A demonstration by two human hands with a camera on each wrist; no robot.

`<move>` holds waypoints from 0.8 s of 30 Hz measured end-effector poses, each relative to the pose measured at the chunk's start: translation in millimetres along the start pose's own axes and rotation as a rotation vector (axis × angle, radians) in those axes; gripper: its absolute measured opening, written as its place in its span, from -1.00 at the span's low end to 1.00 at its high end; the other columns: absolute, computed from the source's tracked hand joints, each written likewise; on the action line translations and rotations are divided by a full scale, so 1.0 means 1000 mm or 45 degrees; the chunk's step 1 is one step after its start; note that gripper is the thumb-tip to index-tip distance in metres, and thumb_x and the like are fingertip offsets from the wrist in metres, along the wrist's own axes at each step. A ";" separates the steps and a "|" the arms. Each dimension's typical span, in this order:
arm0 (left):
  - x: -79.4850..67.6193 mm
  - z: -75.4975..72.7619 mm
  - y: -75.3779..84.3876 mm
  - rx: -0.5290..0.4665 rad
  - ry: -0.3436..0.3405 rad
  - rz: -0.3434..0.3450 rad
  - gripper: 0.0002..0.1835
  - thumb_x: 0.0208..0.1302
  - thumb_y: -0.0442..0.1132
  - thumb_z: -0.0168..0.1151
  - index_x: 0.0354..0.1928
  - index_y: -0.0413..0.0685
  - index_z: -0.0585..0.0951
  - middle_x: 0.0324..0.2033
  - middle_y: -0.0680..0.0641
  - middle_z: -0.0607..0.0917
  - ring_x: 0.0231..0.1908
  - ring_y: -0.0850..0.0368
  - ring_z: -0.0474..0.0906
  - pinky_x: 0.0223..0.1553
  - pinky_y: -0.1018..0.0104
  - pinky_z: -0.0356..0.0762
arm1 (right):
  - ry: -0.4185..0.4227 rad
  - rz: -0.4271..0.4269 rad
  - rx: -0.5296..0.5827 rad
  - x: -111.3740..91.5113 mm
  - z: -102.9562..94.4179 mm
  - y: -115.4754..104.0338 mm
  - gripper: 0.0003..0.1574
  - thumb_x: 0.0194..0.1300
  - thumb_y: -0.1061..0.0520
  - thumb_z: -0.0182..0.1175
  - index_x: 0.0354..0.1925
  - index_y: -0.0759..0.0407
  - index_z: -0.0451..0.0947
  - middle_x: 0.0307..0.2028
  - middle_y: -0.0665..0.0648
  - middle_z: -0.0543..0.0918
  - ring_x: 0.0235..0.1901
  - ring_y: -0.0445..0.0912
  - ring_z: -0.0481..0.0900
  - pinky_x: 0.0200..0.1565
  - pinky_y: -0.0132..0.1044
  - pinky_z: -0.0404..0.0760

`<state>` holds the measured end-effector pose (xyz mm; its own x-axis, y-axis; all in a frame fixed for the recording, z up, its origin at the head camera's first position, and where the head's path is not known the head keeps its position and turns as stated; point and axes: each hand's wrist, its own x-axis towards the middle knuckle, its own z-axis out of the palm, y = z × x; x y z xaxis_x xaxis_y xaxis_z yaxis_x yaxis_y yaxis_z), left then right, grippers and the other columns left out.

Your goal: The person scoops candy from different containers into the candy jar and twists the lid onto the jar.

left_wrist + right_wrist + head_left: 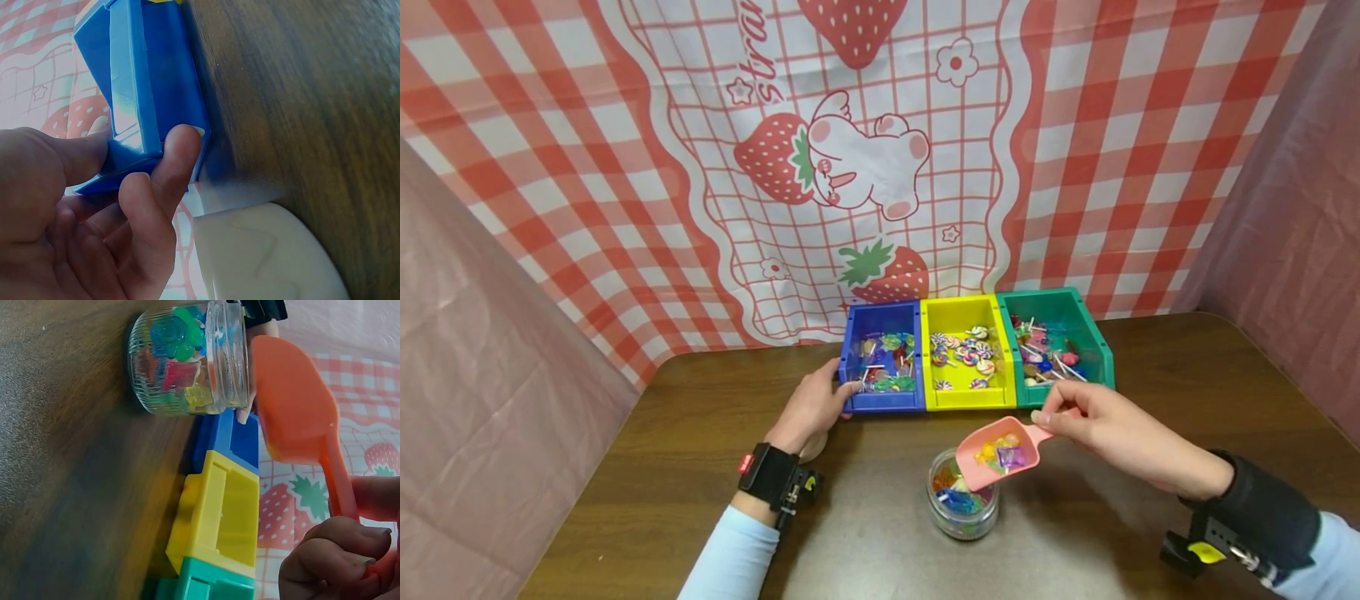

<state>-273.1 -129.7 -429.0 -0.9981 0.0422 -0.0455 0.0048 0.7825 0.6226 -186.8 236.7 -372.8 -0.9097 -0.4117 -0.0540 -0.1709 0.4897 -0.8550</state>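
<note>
My right hand (1105, 429) grips the handle of a pink scoop (973, 475) holding yellow, clear and purple candy-like pieces (1009, 456). The scoop's front edge overlaps the mouth of a glass jar (962, 527), which has colourful pieces inside. From the right wrist view, the scoop (294, 400) is tilted beside the jar's rim (234, 356), with thumb and fingers pinching its handle. At the left, my left hand (812, 408) holds the outer front corner of the blue bin (883, 402), thumb at the rim, as the left wrist view shows.
A yellow bin (970, 398) with swirl lollipops and a green bin (1093, 354) with mixed lollipops adjoin the blue one. Behind the bins hangs a checked strawberry cloth (1112, 167). A cream-white rounded object (269, 256) lies by my left hand on the wooden table (700, 467).
</note>
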 end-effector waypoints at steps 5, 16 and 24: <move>0.000 0.000 0.000 -0.009 0.003 0.002 -0.41 0.29 0.05 0.07 0.31 0.05 0.28 -0.14 -0.06 0.56 -0.53 0.20 0.55 -0.26 0.23 0.43 | 0.036 -0.019 -0.106 0.001 0.002 -0.005 -0.66 0.20 -0.13 0.17 -0.31 0.11 0.42 -0.61 0.06 0.34 -0.58 -0.11 0.34 -0.52 -0.29 0.33; -0.001 -0.001 0.000 -0.027 -0.004 0.002 -0.43 0.29 0.07 0.05 0.30 0.06 0.30 -0.19 -0.03 0.57 -0.53 0.18 0.55 -0.28 0.23 0.43 | 0.100 -0.091 -0.324 -0.001 0.003 -0.016 -0.70 0.21 -0.19 0.14 -0.35 -0.01 0.43 -0.53 0.01 0.45 -0.52 -0.15 0.40 -0.47 -0.29 0.40; -0.001 -0.001 0.000 -0.030 -0.004 0.010 -0.44 0.29 0.05 0.06 0.29 0.05 0.31 -0.19 -0.04 0.57 -0.53 0.16 0.56 -0.29 0.23 0.44 | 0.125 -0.142 -0.379 -0.005 0.005 -0.024 -0.74 0.23 -0.17 0.13 -0.36 -0.05 0.44 -0.48 -0.04 0.50 -0.45 -0.18 0.41 -0.43 -0.28 0.43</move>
<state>-272.2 -129.9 -428.2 -0.9978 0.0503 -0.0425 0.0113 0.7672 0.6413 -176.4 223.0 -354.3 -0.9090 -0.4062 0.0939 -0.3613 0.6551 -0.6635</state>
